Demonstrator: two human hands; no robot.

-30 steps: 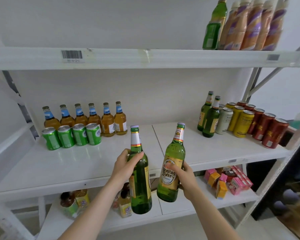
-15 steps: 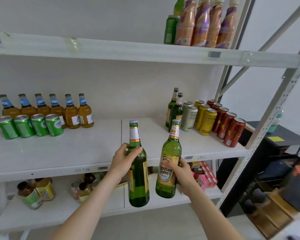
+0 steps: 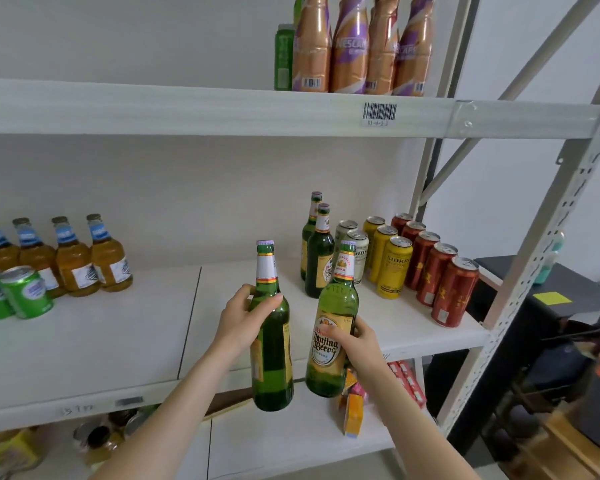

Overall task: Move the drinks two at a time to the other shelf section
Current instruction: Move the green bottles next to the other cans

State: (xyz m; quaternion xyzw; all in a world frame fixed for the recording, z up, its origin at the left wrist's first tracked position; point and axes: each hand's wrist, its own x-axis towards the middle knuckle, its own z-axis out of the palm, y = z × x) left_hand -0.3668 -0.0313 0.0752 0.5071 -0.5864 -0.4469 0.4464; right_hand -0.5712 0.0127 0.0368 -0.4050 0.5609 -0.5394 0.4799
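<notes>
Shifted rightward: left hand (image 3: 243, 317) grips the dark bottle (image 3: 272, 362), its label mostly hidden; right hand (image 3: 357, 344) grips the labelled bottle (image 3: 331, 306) near the shelf (image 3: 430, 336) front edge.

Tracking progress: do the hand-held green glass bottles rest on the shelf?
No; left hand and right hand each hold a green glass bottle clear of the white shelf.

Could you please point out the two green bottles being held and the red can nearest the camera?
left held bottle (image 3: 274, 368): head view, on its lower green body.
right held bottle (image 3: 324, 351): head view, on its front label.
nearest red can (image 3: 455, 294): head view, on the middle of its side.
</notes>
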